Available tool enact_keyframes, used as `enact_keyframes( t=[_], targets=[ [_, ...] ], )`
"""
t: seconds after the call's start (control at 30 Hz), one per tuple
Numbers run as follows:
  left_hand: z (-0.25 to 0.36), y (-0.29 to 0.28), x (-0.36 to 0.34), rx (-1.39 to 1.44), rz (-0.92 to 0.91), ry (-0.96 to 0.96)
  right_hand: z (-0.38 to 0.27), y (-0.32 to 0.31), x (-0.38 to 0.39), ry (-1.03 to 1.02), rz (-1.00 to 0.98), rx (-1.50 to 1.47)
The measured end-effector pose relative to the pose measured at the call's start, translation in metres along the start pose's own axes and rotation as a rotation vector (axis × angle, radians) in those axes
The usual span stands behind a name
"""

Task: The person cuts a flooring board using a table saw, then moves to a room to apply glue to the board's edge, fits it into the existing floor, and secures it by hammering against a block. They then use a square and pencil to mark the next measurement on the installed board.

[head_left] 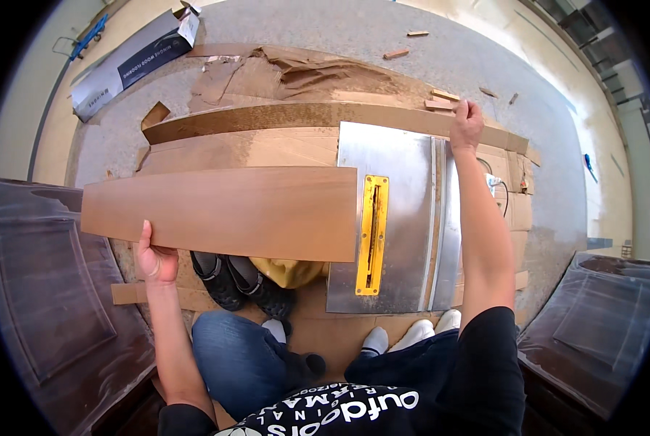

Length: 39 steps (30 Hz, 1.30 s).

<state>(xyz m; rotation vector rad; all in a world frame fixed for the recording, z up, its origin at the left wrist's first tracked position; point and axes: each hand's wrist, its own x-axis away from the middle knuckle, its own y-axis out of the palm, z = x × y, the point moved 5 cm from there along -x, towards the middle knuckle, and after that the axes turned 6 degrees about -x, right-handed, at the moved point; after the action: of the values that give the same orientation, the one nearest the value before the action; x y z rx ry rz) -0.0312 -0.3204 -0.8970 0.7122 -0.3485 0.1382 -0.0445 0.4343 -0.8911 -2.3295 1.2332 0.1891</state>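
Note:
My left hand (156, 256) grips the near edge of a long brown wood floorboard (220, 213), thumb on top and fingers underneath. The board's right end overlaps the left part of a metal table saw top (410, 211), just short of its yellow slotted insert (372, 236). My right arm reaches over the saw's right side. Beyond the saw's far right corner, my right hand (467, 126) is closed, fingertips at the end of a small reddish wood offcut (438, 105). Whether they pinch it is unclear. A second, yellowish offcut (445, 94) is just behind.
Flattened cardboard (296, 149) lies under the saw, with a raised flap behind. A long flooring box (132, 62) stands far left. Dark shoes (227, 283) sit below the board. A power cord (496, 182) is at the saw's right. Film-wrapped panels (53, 291) flank me.

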Motion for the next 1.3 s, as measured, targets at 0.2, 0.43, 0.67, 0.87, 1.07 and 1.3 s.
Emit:
enact_keyframes(
  t=[0.2, 0.43, 0.67, 0.87, 1.07, 1.3],
  targets=[
    [-0.035, -0.023, -0.057, 0.033, -0.037, -0.072, -0.242, -0.07, 0.177, -0.73, -0.114, -0.281],
    [-0.086, -0.01, -0.087, 0.095, -0.087, -0.164, -0.285, 0.037, 0.367, -0.673, -0.658, 0.257],
    [-0.077, -0.008, -0.094, 0.027, -0.154, -0.197, -0.179, 0.102, 0.36, -0.365, -0.468, 0.766],
    [-0.075, 0.005, -0.11, 0.013, -0.258, -0.227, -0.175, 0.107, 0.339, -0.35, -0.357, 0.748],
    [-0.084, 0.024, -0.117, -0.048, -0.32, -0.275, -0.157, 0.108, 0.326, -0.323, -0.329, 0.788],
    [-0.084, 0.017, -0.119, -0.034, -0.334, -0.286, -0.155, 0.11, 0.327, -0.307, -0.334, 0.778]
  ],
)
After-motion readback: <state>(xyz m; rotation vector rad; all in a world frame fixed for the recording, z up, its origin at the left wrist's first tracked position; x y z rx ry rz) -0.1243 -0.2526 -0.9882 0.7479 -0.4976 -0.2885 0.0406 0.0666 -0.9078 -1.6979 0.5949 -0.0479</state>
